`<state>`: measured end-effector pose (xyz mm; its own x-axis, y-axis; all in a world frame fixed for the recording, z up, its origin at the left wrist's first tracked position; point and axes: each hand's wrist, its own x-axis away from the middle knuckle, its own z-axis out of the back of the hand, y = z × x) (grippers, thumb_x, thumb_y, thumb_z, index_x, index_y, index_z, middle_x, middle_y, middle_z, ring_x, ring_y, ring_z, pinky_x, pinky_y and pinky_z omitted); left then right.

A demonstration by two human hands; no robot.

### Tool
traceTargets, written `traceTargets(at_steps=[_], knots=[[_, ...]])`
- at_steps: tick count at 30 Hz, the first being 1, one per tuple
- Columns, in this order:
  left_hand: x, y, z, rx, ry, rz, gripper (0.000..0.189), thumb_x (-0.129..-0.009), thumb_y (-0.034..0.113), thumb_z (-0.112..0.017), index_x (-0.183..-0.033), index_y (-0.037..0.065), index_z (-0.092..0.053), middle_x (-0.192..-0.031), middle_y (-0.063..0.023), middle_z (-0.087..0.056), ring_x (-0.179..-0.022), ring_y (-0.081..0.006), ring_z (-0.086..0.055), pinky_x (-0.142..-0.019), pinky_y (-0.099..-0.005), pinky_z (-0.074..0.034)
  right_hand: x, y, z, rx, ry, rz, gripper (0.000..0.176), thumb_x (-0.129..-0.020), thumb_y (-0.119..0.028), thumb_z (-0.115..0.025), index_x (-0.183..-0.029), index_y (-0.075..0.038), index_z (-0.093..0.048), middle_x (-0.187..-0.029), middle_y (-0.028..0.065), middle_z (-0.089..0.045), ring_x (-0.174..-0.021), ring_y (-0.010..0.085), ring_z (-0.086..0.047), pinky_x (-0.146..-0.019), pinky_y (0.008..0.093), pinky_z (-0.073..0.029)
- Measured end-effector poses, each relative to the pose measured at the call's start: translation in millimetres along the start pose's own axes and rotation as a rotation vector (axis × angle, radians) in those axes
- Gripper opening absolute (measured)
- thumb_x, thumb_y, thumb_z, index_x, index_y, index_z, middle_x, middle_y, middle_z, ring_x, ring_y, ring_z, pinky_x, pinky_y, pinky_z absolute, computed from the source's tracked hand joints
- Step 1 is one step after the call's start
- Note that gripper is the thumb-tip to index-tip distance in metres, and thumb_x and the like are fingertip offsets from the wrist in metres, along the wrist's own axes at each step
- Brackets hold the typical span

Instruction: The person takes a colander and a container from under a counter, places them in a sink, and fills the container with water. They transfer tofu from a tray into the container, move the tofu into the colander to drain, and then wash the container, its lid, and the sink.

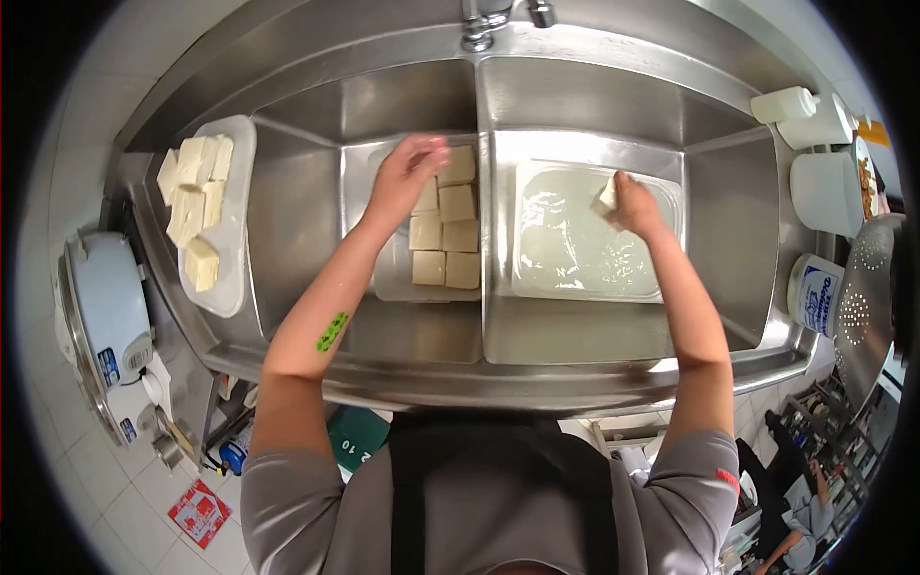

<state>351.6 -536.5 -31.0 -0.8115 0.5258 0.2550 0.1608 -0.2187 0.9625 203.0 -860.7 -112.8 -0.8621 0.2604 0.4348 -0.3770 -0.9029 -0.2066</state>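
My right hand (634, 203) grips a pale block of tofu (605, 197) over a white plastic tub (517, 278) filled with water, in the right basin of the steel sink. My left hand (410, 171) is held over the left basin, its fingers loosely stretched and nothing in them. Just right of and below that hand, several tofu blocks (443, 233) lie in two columns on a pale tray (388, 273). A faucet (476, 34) rises behind the divider.
On the left ledge, a white tray (235, 278) carries several stacked pale blocks (196, 196). White bottles (784, 104) and tubs (824, 192) line the right ledge, near a steel colander (867, 297). A rice cooker (110, 297) stands at far left; another person (810, 517) is at lower right.
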Motion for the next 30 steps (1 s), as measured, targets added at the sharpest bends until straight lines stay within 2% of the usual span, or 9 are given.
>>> traceTargets(at_steps=[2, 5, 10, 12, 15, 20, 24, 27, 30], knots=[[2, 27, -4, 0.067, -0.249, -0.049, 0.029, -0.083, 0.015, -0.054, -0.109, 0.003, -0.048, -0.109, -0.0082, -0.052, -0.1, -0.0151, -0.05, -0.082, -0.027, -0.042, 18, -33, 49, 0.119, 0.12, 0.143, 0.06, -0.051, -0.008, -0.074, -0.101, -0.003, -0.041, -0.098, 0.0178, -0.054, -0.093, 0.0351, -0.051, -0.08, 0.0391, -0.043], [4, 50, -7, -0.092, -0.504, -0.189, 0.04, -0.082, 0.017, -0.056, -0.117, 0.004, -0.043, -0.117, -0.0085, -0.047, -0.107, -0.0163, -0.046, -0.089, -0.0297, -0.038, 55, -97, 125, -0.045, 0.243, 0.318, 0.063, -0.052, -0.005, -0.073, -0.105, -0.004, -0.041, -0.098, 0.0164, -0.054, -0.095, 0.0345, -0.05, -0.078, 0.0386, -0.042], [10, 50, 12, 0.128, -0.505, -0.2, 0.059, -0.076, 0.022, -0.063, -0.124, 0.002, -0.035, -0.118, -0.0084, -0.046, -0.11, -0.0177, -0.043, -0.095, -0.0317, -0.032, 65, -201, 165, -0.385, 0.174, 0.515, 0.073, -0.055, -0.012, -0.074, -0.116, -0.005, -0.035, -0.1, 0.0208, -0.055, -0.094, 0.0364, -0.053, -0.079, 0.0399, -0.043], [13, 39, 35, 0.385, -0.446, -0.083, 0.059, -0.076, 0.022, -0.064, -0.124, 0.002, -0.036, -0.118, -0.0091, -0.046, -0.108, -0.0177, -0.044, -0.094, -0.0303, -0.032, 56, -239, 160, -0.4, 0.103, 0.522, 0.085, -0.054, -0.014, -0.075, -0.123, -0.006, -0.027, -0.102, 0.0227, -0.054, -0.095, 0.0361, -0.052, -0.079, 0.0398, -0.043], [22, 34, 65, 0.226, -0.326, -0.005, 0.056, -0.074, 0.025, -0.065, -0.119, 0.002, -0.041, -0.112, -0.0084, -0.05, -0.104, -0.0168, -0.047, -0.09, -0.029, -0.035, 32, -278, 143, -0.489, -0.103, 0.518, 0.098, -0.056, -0.013, -0.075, -0.133, -0.014, -0.015, -0.105, 0.0242, -0.052, -0.096, 0.0354, -0.052, -0.08, 0.0375, -0.041], [16, -26, 99, 0.171, -0.233, 0.323, 0.048, -0.074, 0.029, -0.065, -0.111, 0.002, -0.05, -0.102, -0.0073, -0.056, -0.095, -0.0165, -0.053, -0.083, -0.0286, -0.039, 3, -281, 95, -0.452, 0.036, 0.626, 0.1, -0.057, -0.019, -0.076, -0.134, -0.012, -0.013, -0.117, 0.0227, -0.042, -0.108, 0.0349, -0.043, -0.089, 0.0375, -0.037], [-9, -126, 125, -0.157, 0.06, 0.545, 0.06, -0.064, 0.038, -0.071, -0.108, 0.001, -0.052, -0.098, -0.0114, -0.059, -0.089, -0.0168, -0.056, -0.075, -0.0291, -0.044, 14, -257, 73, -0.366, 0.073, 0.527, 0.075, -0.063, -0.02, -0.072, -0.126, -0.007, -0.033, -0.113, 0.02, -0.044, -0.109, 0.0347, -0.04, -0.091, 0.0381, -0.036], [-40, -186, 130, -0.483, 0.277, 0.445, 0.065, -0.058, 0.043, -0.072, -0.103, 0.002, -0.053, -0.096, -0.0139, -0.06, -0.086, -0.023, -0.06, -0.073, -0.0324, -0.048, 23, -249, 42, -0.266, 0.102, 0.503, 0.056, -0.066, -0.02, -0.069, -0.114, -0.003, -0.046, -0.107, 0.0177, -0.046, -0.103, 0.0322, -0.042, -0.088, 0.0375, -0.037], [-54, -185, 120, -0.731, 0.431, 0.481, 0.063, -0.058, 0.045, -0.071, -0.102, 0.004, -0.052, -0.096, -0.0137, -0.061, -0.086, -0.0292, -0.059, -0.074, -0.0359, -0.048, 28, -244, 16, -0.2, 0.163, 0.543, 0.042, -0.069, -0.021, -0.065, -0.104, -0.002, -0.053, -0.1, 0.0155, -0.047, -0.098, 0.0286, -0.043, -0.087, 0.0365, -0.037]])
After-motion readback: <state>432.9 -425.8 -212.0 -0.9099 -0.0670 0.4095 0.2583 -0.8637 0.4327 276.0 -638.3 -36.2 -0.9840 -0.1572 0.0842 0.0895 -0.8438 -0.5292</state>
